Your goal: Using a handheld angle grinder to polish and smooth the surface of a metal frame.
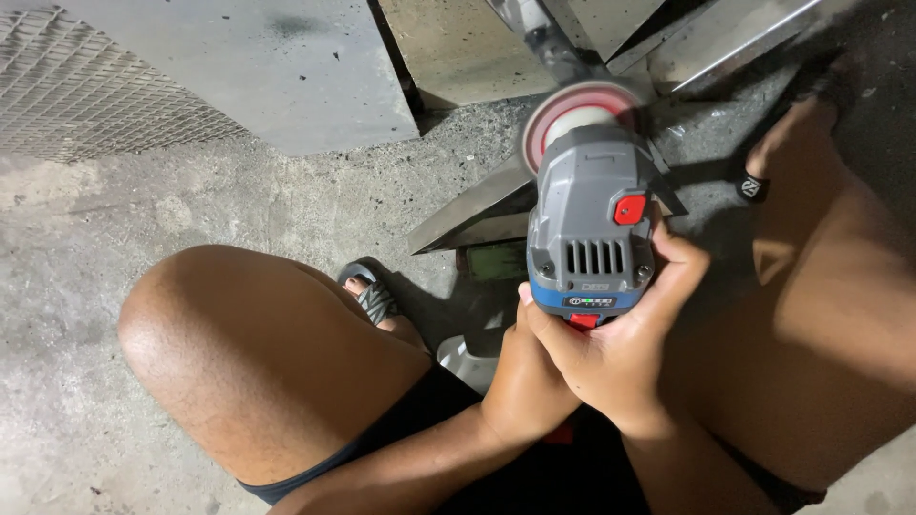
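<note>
The light is soft and a bit dim. It seems to come from the near side, since the knee shines. Dark shadows lie on the floor under the legs and fill the far right corner. The spinning disc looks blurry. The metal strip far right glints. The rest looks sharp.

Looks like you're in a metal workshop, rough stained concrete floor, grey steel sheets leaning around, wire mesh panel, cut shiny metal offcuts by your feet
</note>
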